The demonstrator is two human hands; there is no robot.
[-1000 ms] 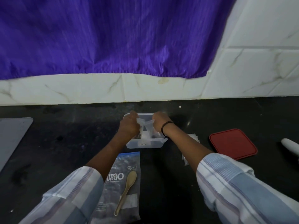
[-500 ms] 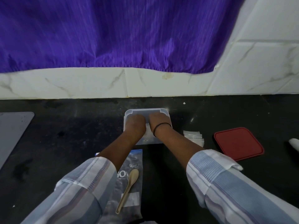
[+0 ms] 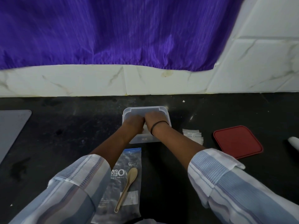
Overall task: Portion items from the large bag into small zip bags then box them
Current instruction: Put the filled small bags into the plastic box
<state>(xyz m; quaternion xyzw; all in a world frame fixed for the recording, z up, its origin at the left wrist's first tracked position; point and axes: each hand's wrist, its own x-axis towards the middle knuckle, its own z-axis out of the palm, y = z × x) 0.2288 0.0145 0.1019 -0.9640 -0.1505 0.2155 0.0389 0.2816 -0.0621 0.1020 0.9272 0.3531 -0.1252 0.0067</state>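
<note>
Both forearms reach forward, bare below rolled striped sleeves, and converge at the middle. The left hand (image 3: 135,122) and right hand (image 3: 154,118) sit side by side, knuckles up, touching; their fingers are hidden. A dark band circles the right wrist.

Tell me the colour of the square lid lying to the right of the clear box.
The lid is dark red, plain, seen clearly in the head view.
</note>
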